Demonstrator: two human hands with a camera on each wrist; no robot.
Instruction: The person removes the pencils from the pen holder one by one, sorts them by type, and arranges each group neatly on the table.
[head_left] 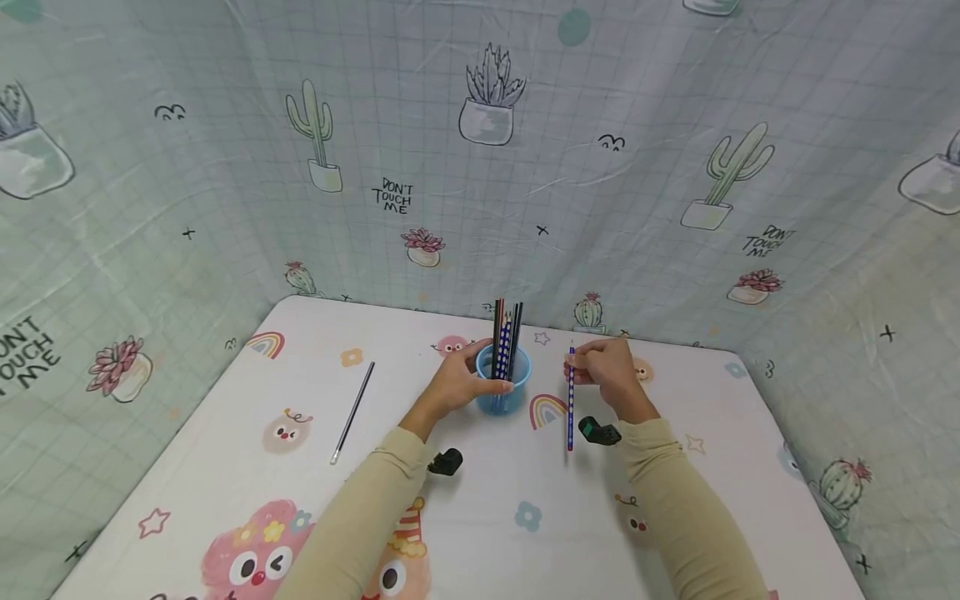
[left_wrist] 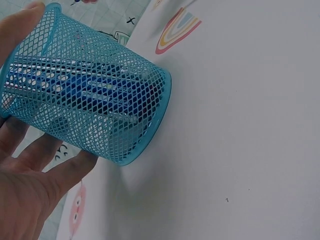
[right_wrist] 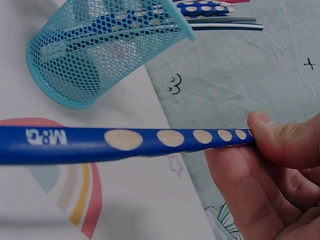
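My left hand (head_left: pixel 455 385) grips a light-blue mesh pencil cup (head_left: pixel 501 405), thumb on the near side and fingers around the far side. Several pencils (head_left: pixel 504 340) stand in it, some dark, one reddish, some blue with pale dots. Whether the cup's base (left_wrist: pixel 150 132) touches the table is hard to tell. To the right of the cup, my right hand (head_left: pixel 609 368) pinches a blue pencil (right_wrist: pixel 170 138) with pale oval dots near its pointed end, between thumb and fingers. That pencil hangs with its reddish blunt end downward, apart from the cup.
A dark pencil (head_left: pixel 352 412) with a pale end lies on the table to the left. The white table (head_left: pixel 480 517) has printed cartoon figures and rainbows. Behind and beside it hang curtains (head_left: pixel 420 108) with cactus prints. Black wrist-camera parts (head_left: pixel 446 462) sit below each hand.
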